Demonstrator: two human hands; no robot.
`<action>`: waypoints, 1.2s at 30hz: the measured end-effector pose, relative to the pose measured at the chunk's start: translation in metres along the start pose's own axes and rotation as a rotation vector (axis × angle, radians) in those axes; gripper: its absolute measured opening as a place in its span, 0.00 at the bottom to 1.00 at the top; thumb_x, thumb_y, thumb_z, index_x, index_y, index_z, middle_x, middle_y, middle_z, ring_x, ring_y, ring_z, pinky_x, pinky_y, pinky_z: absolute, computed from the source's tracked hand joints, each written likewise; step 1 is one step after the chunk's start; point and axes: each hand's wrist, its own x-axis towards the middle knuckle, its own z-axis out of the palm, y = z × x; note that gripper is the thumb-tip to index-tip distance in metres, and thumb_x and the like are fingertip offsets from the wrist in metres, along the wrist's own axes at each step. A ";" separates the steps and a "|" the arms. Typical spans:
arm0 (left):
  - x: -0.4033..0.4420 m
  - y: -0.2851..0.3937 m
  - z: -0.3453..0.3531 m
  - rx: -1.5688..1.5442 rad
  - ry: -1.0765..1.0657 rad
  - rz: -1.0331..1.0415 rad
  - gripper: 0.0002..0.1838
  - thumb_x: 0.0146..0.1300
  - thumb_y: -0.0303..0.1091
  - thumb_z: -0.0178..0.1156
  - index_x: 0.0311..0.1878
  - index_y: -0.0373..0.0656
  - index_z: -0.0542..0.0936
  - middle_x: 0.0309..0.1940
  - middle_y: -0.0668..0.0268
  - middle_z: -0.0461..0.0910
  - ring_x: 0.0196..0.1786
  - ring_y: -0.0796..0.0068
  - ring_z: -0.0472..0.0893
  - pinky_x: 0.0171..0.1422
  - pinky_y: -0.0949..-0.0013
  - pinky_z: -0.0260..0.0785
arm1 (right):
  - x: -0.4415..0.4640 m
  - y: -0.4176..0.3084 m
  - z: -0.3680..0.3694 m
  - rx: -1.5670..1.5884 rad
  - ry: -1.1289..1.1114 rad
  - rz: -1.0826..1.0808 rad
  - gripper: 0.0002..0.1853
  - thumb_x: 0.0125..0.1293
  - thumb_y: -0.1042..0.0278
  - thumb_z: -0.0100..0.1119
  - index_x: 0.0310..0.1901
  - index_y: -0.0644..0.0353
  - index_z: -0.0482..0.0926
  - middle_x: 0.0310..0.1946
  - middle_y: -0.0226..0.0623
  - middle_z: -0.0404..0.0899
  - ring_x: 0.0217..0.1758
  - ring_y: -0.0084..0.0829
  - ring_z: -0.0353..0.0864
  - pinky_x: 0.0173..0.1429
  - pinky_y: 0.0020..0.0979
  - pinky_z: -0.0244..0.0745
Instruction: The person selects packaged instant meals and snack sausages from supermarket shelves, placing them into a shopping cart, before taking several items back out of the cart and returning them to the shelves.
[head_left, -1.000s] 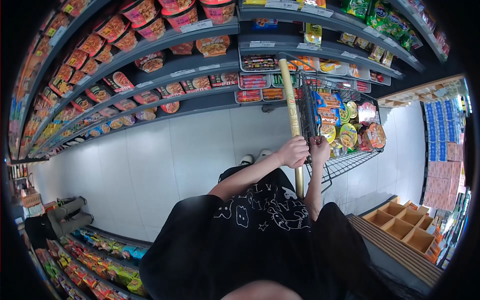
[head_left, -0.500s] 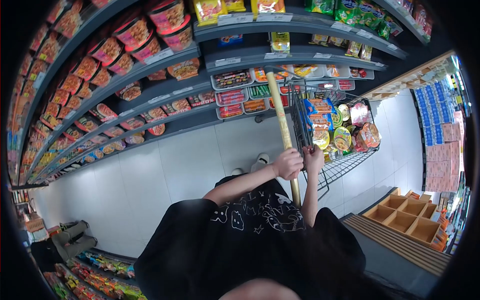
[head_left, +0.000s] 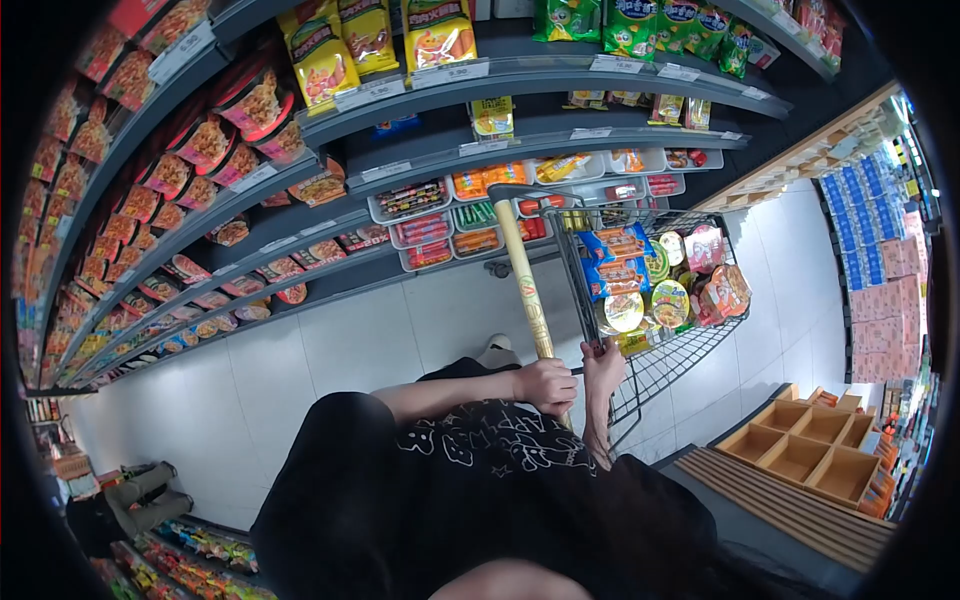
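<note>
My left hand [head_left: 546, 386] is wrapped round the yellow handle bar [head_left: 522, 275] of a black wire shopping cart [head_left: 650, 378]. My right hand [head_left: 603, 368] is closed at the near edge of the cart's basket, beside the handle; its fingertips are partly hidden, but it seems to grip the dark frame. Inside the basket lie blue-and-orange packets [head_left: 615, 262], round lidded cups [head_left: 669, 302], a pink package [head_left: 705, 248] and a reddish noodle bowl [head_left: 727, 294].
Curved-looking shelves ahead hold yellow snack bags [head_left: 438, 35], green bags [head_left: 630, 28] and trays of sausages [head_left: 422, 230]. Red noodle bowls [head_left: 205, 140] fill the left shelves. At right stand a wooden divided box [head_left: 800, 462] and stacked blue cartons [head_left: 862, 205]. Another person's legs [head_left: 145, 500] show lower left.
Both hands and the handle sit lower and further left in view, closer to my body. The shelves ahead appear larger and nearer. Both hands keep their holds.
</note>
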 end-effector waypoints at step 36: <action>0.199 -0.135 0.056 -1.053 -0.051 -0.799 0.07 0.57 0.29 0.51 0.35 0.38 0.76 0.28 0.66 0.77 0.29 0.79 0.76 0.33 0.76 0.68 | 0.176 0.111 -0.057 -0.099 0.145 -0.179 0.18 0.46 0.58 0.62 0.38 0.56 0.73 0.14 0.30 0.74 0.18 0.35 0.75 0.22 0.34 0.67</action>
